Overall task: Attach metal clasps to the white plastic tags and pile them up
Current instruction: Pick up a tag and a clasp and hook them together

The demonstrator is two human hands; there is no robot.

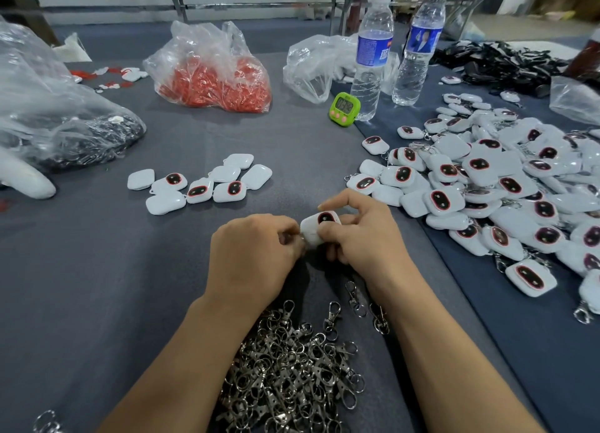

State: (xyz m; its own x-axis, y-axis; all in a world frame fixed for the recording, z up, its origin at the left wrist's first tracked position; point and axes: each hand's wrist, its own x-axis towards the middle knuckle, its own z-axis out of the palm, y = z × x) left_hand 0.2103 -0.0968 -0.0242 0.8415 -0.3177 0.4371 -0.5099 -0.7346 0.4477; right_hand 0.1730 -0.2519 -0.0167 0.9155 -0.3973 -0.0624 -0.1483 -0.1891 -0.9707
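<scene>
Right hand [363,234] grips 1 tag [319,226] between thumb and fingers, above the table [97,270] centre. Left hand [253,254] pinches at the tag's left corner, presumably on a clasp hidden by its fingers. Hold the tag steady, seat the ring fully through the loop, then check closure. Spare clasps [292,367] lie near; the finished pile [503,189] lies right.

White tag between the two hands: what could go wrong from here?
1. The left hand and right hand pinch the small white tag by their fingertips; it could slip and drop among the loose clasps below.
2. The clasps lie tangled, so pulling one may drag others along.
3. The finished pile spreads close to the water bottles; a careless toss might knock one over.
</scene>
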